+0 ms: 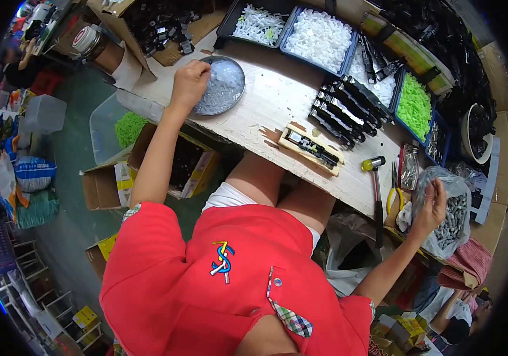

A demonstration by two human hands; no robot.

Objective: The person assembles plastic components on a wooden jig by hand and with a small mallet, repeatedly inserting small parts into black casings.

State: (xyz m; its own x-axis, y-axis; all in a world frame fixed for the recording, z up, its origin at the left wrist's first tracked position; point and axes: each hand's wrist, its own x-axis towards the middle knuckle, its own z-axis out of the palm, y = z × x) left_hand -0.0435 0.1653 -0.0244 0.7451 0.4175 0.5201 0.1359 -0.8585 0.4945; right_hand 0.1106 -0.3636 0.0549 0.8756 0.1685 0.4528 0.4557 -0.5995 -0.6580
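My left hand is at the rim of a round metal dish of small, shiny pieces. Its fingers are pinched together, and whatever they hold is too small to make out. Over at the right, my right hand is beside a clear plastic bag of grey metal parts, fingers up and somewhat apart, with nothing plainly held. Between the hands, near the bench's front edge, a wooden fixture holds a narrow black mechanism. Several similar black parts lie in a row behind it.
A hammer and yellow-handled pliers lie on the bench near the bag. Blue trays hold white pieces and green pieces along the back. A lidded jar and cardboard boxes are on the left.
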